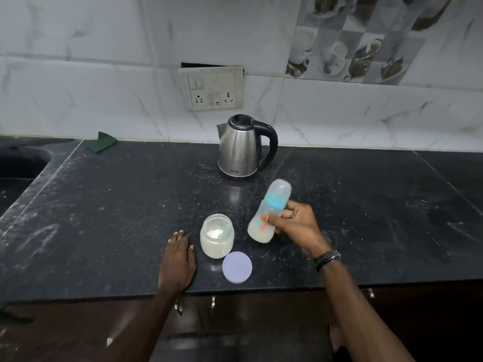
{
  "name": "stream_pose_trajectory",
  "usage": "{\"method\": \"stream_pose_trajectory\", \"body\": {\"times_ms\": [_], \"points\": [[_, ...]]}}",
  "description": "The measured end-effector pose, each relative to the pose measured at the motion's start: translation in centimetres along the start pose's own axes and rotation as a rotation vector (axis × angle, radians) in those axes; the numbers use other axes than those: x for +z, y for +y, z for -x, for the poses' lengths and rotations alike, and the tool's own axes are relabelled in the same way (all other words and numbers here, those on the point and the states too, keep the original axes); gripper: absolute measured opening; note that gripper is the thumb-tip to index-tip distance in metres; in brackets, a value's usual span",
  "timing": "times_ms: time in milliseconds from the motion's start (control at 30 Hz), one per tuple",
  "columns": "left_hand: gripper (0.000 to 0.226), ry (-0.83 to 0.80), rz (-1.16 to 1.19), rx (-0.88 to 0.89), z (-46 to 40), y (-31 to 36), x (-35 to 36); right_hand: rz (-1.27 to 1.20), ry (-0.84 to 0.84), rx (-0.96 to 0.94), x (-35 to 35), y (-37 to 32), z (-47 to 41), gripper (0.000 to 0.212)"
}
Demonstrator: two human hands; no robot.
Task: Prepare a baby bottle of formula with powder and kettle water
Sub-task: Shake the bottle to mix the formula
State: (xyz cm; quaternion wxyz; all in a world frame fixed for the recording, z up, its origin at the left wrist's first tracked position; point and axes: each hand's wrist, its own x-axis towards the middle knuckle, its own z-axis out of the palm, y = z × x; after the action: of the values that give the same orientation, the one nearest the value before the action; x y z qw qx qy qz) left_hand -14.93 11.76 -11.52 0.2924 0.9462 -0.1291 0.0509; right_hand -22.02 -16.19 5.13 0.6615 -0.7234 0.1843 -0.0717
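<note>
Right hand (295,226) gripping one baby bottle (269,212), tilted, blurred, capped, milky liquid at its base, raised over countertop (104,205). Left hand (179,259) flat, fingers spread, holding nothing, beside one open powder jar (217,236). One lid (237,267) near jar. One kettle (243,147) behind.

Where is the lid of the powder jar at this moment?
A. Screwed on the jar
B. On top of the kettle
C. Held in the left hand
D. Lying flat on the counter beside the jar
D: the lid lies flat on the counter, just right of the open jar.
</note>
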Motion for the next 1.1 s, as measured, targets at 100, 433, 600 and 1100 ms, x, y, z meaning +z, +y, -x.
{"method": "stream_pose_trajectory", "body": {"times_ms": [100,433,600,1100], "points": [[0.038,-0.008,-0.005,-0.011,0.2,-0.1,0.1,0.012,0.047,-0.017,-0.1,-0.3,-0.2,0.026],[0.047,-0.004,-0.004,0.005,0.1,0.1,-0.2,0.159,-0.039,-0.020,-0.1,0.5,0.0,0.044],[0.038,-0.013,-0.013,0.000,0.1,0.0,-0.1,0.235,-0.001,0.000,0.0,-0.1,-0.2,0.050],[0.049,-0.008,-0.004,0.008,0.1,-0.1,-0.1,0.275,-0.003,-0.019,0.5,0.3,0.1,0.056]]}}
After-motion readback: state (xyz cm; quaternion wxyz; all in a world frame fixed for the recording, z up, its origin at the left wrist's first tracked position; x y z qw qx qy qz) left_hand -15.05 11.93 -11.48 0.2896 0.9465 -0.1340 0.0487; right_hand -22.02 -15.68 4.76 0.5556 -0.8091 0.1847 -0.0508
